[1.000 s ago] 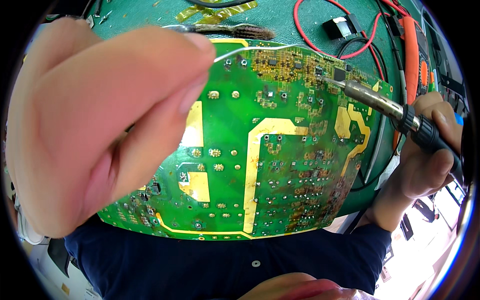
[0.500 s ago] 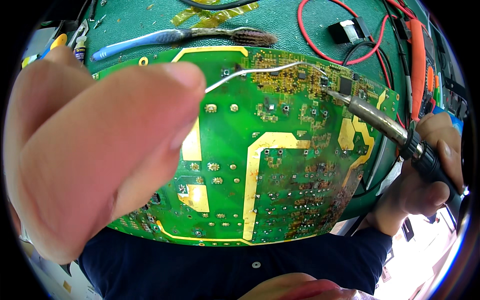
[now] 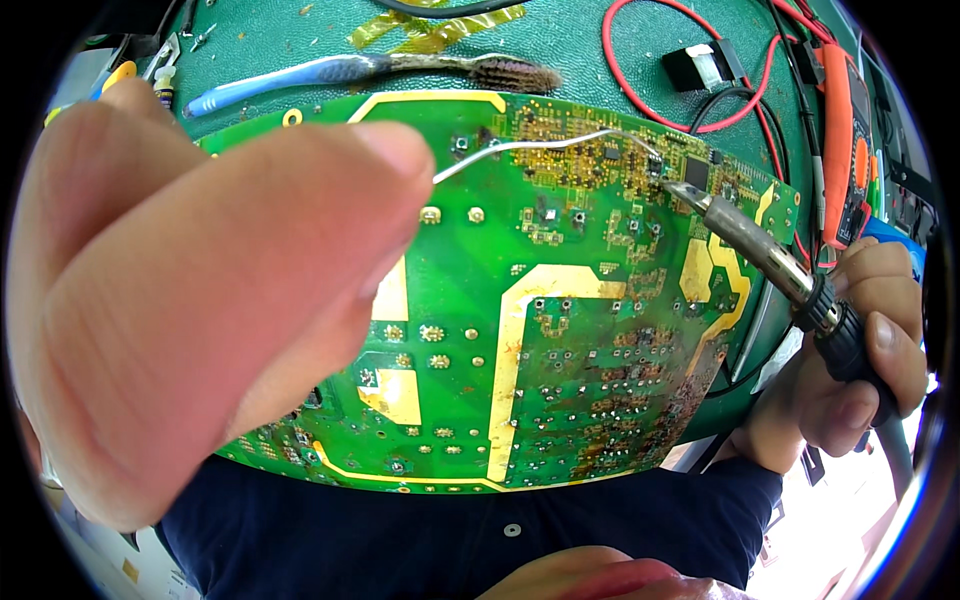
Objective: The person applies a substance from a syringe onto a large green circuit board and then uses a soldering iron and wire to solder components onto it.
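Observation:
A large green circuit board (image 3: 450, 270) with gold areas and brown-stained patches lies before me. Close to the camera, my left hand (image 3: 220, 290) pinches a thin, bent solder wire (image 3: 540, 146) between thumb and fingers. The wire runs right over the board, its far end among small parts near the upper right. My right hand (image 3: 870, 350) is closed round the black handle of a soldering iron (image 3: 752, 240). The iron's tip meets the board beside a square black chip (image 3: 697, 173), close to the wire's end; whether tip and wire touch I cannot tell. My left hand hides the board's left part.
Beyond the board, a blue-handled brush (image 3: 370, 72) lies on the green mat (image 3: 570, 30), near strips of yellow tape (image 3: 440, 35). To the right are a red cable (image 3: 612, 60), a small black block (image 3: 703, 65) and an orange multimeter (image 3: 845, 140).
My left hand and the solder wire have shifted slightly right. The iron has moved a little right and down with my right hand, its tip still at the chip.

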A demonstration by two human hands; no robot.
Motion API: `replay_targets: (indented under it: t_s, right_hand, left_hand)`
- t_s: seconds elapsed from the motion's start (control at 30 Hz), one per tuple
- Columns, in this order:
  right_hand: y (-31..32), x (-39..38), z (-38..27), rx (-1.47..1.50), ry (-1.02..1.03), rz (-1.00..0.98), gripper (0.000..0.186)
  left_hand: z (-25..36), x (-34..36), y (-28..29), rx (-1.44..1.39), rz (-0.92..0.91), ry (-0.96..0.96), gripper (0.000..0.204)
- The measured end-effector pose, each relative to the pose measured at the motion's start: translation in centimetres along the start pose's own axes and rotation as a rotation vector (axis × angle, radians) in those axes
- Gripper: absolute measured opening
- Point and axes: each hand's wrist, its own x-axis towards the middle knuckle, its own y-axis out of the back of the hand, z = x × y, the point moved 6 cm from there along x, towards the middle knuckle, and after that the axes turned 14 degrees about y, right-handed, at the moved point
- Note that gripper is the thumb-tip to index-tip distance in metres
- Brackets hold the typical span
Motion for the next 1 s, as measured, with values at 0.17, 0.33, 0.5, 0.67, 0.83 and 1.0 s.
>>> replay_targets:
  t_s: [0.17,0.33,0.5,0.67,0.83,1.0]
  right_hand:
    - [-0.44,0.6,-0.08,-0.024,-0.015,-0.032,0.04]
    - [-0.55,0.53,0.04,-0.012,-0.016,-0.012,0.039]
    - [-0.62,0.85,0.06,-0.008,-0.018,-0.053,0.039]
    - [-0.62,0.74,-0.01,-0.028,-0.038,-0.073,0.039]
    - [-0.64,0.66,0.17,-0.018,-0.034,-0.048,0.039]
    - [-0.55,0.53,-0.09,0.006,-0.038,-0.038,0.038]
  left_hand:
    - [-0.29,-0.58,-0.13,-0.004,0.063,0.018,0.034]
    - [-0.29,-0.58,-0.26,-0.005,0.098,0.02,0.034]
    - [-0.46,-0.64,-0.19,-0.028,0.069,0.04,0.034]
    - [-0.56,-0.3,-0.59,-0.03,0.065,-0.006,0.034]
    - [-0.38,-0.78,-0.62,-0.012,0.136,-0.024,0.034]
    - [-0.46,-0.61,-0.11,-0.006,0.034,0.038,0.034]
